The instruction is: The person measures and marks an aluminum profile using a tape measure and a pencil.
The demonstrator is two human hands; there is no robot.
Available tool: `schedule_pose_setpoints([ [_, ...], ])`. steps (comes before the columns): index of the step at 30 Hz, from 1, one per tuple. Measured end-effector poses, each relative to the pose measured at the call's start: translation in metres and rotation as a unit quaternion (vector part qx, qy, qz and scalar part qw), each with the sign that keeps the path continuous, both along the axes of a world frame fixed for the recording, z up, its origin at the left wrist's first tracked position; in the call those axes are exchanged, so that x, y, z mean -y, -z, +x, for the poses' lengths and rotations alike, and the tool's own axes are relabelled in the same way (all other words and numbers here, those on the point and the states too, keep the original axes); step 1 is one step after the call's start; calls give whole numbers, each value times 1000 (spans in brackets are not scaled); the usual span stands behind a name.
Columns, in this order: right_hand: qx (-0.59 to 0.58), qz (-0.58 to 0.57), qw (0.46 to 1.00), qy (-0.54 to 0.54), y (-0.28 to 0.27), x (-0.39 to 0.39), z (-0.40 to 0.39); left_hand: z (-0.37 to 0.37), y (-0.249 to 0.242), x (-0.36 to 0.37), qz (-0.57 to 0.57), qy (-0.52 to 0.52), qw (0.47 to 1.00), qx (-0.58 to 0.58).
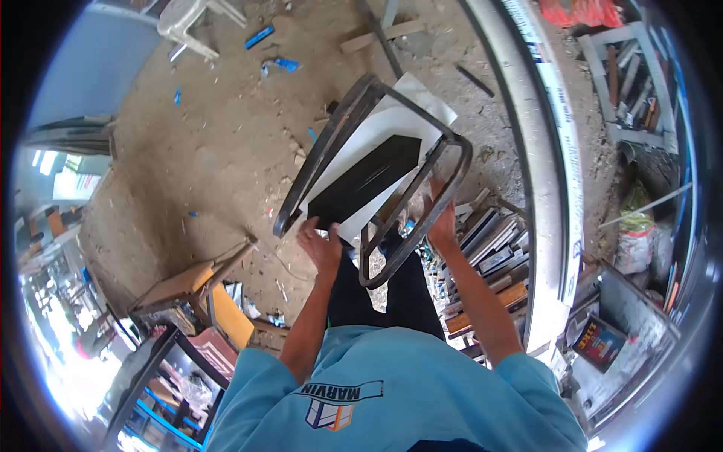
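Observation:
A dark metal frame with long rounded loops (456,188) tilts in front of me above the dirt floor. Between its loops is a white sheet (422,102), overlapped by a black panel with a pointed end (369,177). My left hand (320,245) is at the lower left of the frame, fingers apart, fingertips right at the panel's lower end. Around the frame's right-hand bar is my right hand (442,218), its fingers partly hidden by the bar.
A long pale metal beam (553,143) runs along my right. Stacked metal and wood offcuts (489,264) lie beside my right arm. A wooden piece of furniture (177,290) stands at left, a white plastic chair (181,26) at the back. A grey bin (629,331) is at lower right.

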State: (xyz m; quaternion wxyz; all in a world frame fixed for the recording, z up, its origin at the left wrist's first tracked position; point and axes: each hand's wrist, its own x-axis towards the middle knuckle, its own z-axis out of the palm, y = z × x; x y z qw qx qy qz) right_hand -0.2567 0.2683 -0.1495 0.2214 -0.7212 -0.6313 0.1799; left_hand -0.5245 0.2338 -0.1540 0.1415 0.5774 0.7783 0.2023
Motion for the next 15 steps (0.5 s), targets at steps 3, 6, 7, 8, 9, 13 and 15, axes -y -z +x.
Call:
schedule_pose_setpoints([
  [3,3,-138,988,74,0,99,6,20,-9,-27,18,190,981,-24],
  [6,54,-184,975,109,-24,208,-14,25,-1,-51,-120,322,932,-111],
  [7,55,-236,958,153,-20,250,-22,22,8,-54,-116,374,909,-142],
  [8,67,-268,941,197,-30,282,-37,17,11,-56,-112,424,882,-174],
  [9,41,-297,920,252,-42,309,-56,9,7,-57,-73,459,870,-164],
  [13,-22,-374,834,406,-51,392,-136,1,13,-68,48,534,835,-127],
  [15,-76,-423,783,450,-55,409,-175,4,23,-72,32,547,826,-134],
])
